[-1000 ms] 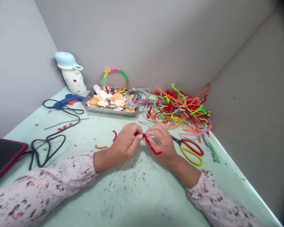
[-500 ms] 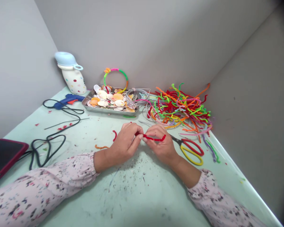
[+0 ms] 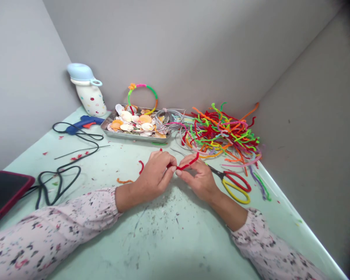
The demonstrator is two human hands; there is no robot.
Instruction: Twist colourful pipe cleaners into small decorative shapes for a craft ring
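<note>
Between my two hands, above the middle of the table, is a red pipe cleaner [image 3: 188, 165]. My left hand [image 3: 156, 175] pinches it between thumb and fingers. My right hand [image 3: 200, 179] has its thumb and fingertips closed on the same piece, whose free end slants up to the right over the fingers. Part of the pipe cleaner is hidden inside the left fingers. Just right of my right hand lie scissors [image 3: 236, 186] with one red and one yellow handle. Short red [image 3: 141, 167] and orange pipe cleaner bits [image 3: 125, 181] lie left of my left hand.
Behind my hands stands a metal tray [image 3: 134, 137] of shells with a colourful ring upright at its back. A coil of grey wire [image 3: 170, 118] and a pipe cleaner pile [image 3: 224, 132] lie rightward. Leftward are a blue glue gun [image 3: 83, 123], black cord, a bottle [image 3: 89, 93] and a phone [image 3: 7, 192].
The free end of the red pipe cleaner has swung upward, from nearly level to slanting up. My right fingers have shifted slightly; my left hand is nearly still.
</note>
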